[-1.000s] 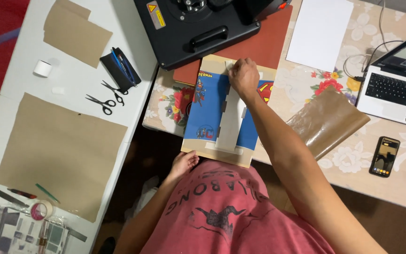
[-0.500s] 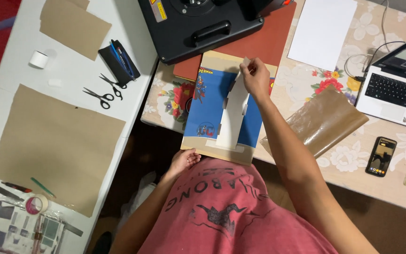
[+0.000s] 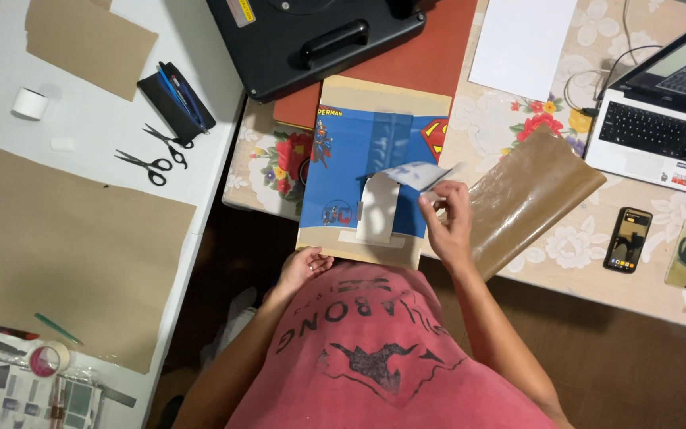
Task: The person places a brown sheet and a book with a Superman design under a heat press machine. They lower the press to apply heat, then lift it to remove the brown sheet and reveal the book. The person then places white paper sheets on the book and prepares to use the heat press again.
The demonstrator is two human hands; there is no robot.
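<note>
Head view, right hand (image 3: 448, 218) pinching white strip (image 3: 381, 205), left hand (image 3: 305, 266) at board edge (image 3: 359, 256)

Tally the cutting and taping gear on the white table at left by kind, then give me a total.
Scissors: 2, a larger pair and a smaller pair
Tape rolls: 2, a white roll and a pinkish roll
Pencil pouch: 1, black pouch
Total: 5

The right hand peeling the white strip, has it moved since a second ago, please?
Yes. The right hand came back from the blue printed sheet's far edge toward the person.
</note>
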